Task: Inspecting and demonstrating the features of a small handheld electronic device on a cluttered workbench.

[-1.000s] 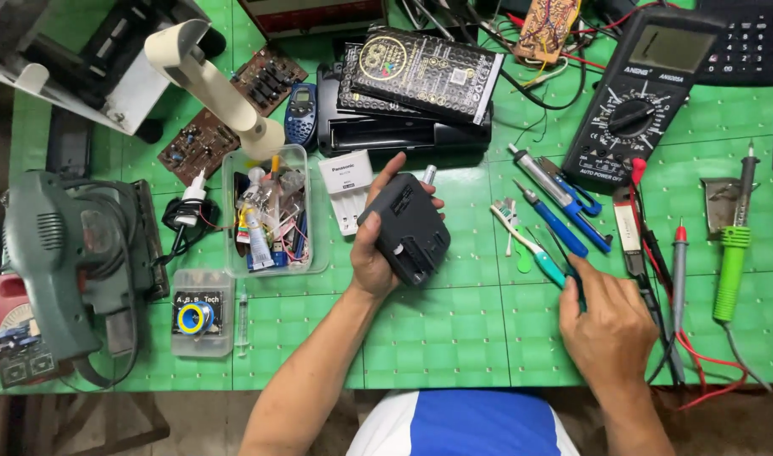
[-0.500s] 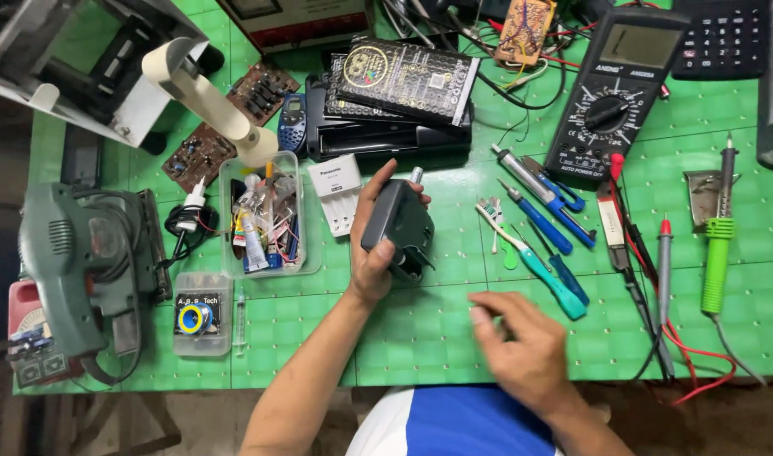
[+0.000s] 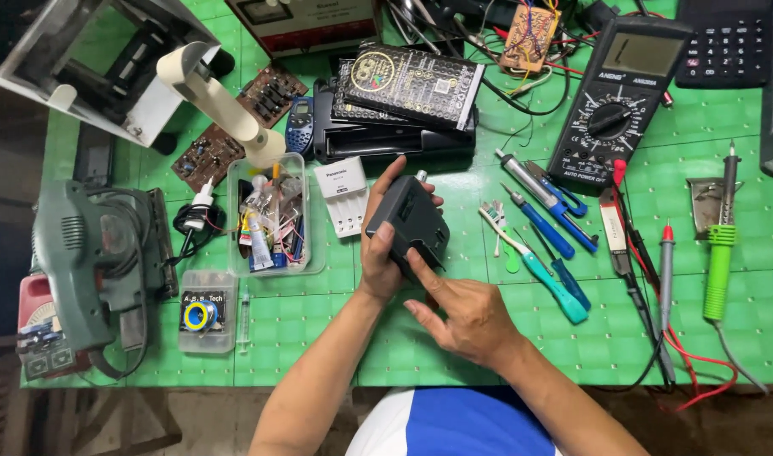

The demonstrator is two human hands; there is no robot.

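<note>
My left hand [image 3: 381,253] grips a small black box-shaped device [image 3: 409,222] and holds it just above the green cutting mat [image 3: 319,312], in the middle of the view. A short metal stub sticks out of its far end. My right hand [image 3: 462,314] is below it, index finger stretched up and touching the device's near edge; it holds nothing. A white battery charger [image 3: 342,196] lies just left of the device.
Screwdrivers and a teal-handled tool [image 3: 545,245] lie right of the device, then a multimeter [image 3: 615,101] with red and black probes, and a green soldering iron [image 3: 719,245]. A clear parts box [image 3: 272,215], circuit boards [image 3: 234,127] and a green power tool [image 3: 99,262] sit left.
My right hand left the tools at the right and came in to the device, its index finger now touching it. My left hand has kept hold of the device and turned it slightly.
</note>
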